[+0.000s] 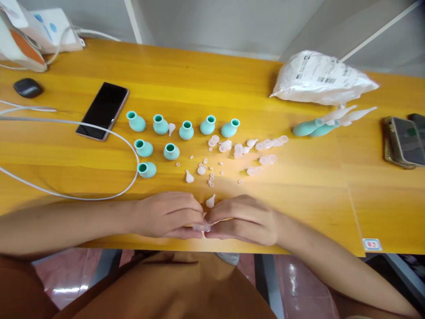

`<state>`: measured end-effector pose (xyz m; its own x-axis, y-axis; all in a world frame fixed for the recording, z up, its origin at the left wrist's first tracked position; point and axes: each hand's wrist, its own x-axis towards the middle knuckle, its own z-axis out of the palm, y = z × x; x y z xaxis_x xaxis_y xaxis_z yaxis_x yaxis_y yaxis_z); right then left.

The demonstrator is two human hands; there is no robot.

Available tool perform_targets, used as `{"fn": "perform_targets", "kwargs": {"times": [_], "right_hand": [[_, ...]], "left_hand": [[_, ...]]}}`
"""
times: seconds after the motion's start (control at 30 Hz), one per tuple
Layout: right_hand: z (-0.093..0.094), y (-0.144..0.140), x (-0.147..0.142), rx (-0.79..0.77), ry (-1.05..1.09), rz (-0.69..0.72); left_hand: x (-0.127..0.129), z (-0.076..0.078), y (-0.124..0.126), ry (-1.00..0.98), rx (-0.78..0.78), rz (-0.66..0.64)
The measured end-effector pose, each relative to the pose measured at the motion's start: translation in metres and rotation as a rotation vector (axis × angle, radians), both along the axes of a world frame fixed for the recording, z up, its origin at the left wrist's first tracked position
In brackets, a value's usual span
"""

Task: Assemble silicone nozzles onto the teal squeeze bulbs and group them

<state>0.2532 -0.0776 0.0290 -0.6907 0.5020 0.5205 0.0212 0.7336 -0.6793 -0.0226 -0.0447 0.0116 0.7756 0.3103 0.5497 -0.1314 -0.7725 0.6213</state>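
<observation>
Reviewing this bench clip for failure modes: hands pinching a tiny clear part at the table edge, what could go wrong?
1. The small clear part pinched between left hand and right hand sits near the table edge; a slip likely drops it to the floor.
2. Loose tiny rings lie just ahead; a wrist could scatter them.

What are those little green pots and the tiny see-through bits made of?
The teal bulb-shaped pots look like soft matte rubber or silicone: smooth, dull, rounded. The small translucent pinkish-white pieces seem to be clear silicone or plastic, since light passes through them.
</observation>
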Motion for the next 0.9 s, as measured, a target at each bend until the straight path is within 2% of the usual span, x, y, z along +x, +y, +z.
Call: {"fn": "perform_targets", "kwargs": {"times": [0.1,0.17,0.27,0.33,0.47,0.7,0.8,0.9], "right_hand": [[0.001,0.002,0.006,0.163,-0.068,-0.047],[0.002,0.007,0.015,0.297,-0.177,-0.210],[0.003,0.017,0.030,0.405,-0.418,-0.490],[0.004,0.022,0.036,0.441,-0.541,-0.564],[0.001,0.028,0.037,0.485,-0.654,-0.571],[-0.008,0.029,0.031,0.479,-0.639,-0.558],[-0.008,0.030,0.031,0.470,-0.575,-0.556],[-0.001,0.026,0.027,0.382,-0.392,-0.535]], "left_hand": [[0.001,-0.003,-0.002,-0.006,-0.031,0.020],[0.002,-0.006,-0.002,-0.018,-0.042,0.051],[0.002,-0.007,-0.002,-0.029,-0.042,0.088],[0.002,-0.006,-0.001,-0.028,-0.048,0.099],[0.002,-0.004,-0.001,-0.025,-0.078,0.110],[0.003,-0.004,-0.001,-0.028,-0.144,0.107],[0.003,-0.004,0.000,-0.028,-0.155,0.117],[0.003,-0.005,0.000,-0.031,-0.176,0.126]]}}
